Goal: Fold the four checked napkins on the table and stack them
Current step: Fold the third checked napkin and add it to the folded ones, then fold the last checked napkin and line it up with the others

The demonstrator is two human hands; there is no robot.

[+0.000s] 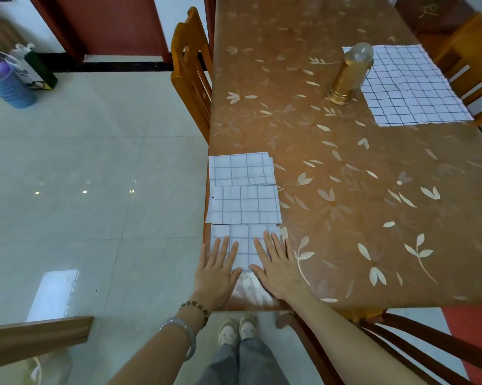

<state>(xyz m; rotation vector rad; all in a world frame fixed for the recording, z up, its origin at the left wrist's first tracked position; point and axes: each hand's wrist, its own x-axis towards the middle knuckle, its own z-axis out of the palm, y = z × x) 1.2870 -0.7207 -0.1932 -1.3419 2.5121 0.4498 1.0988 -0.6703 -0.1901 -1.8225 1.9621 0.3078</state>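
Three folded checked napkins lie in a row along the table's left edge. The farthest folded napkin and the middle folded napkin lie untouched. On the nearest folded napkin my left hand and my right hand press flat, fingers straight and spread. A fourth checked napkin lies unfolded at the far right of the table, with one corner hidden behind a gold lantern.
The table has a brown flowered cover. Wooden chairs stand at its left side, far right and near right corner. A blue basket and bags sit on the tiled floor far left.
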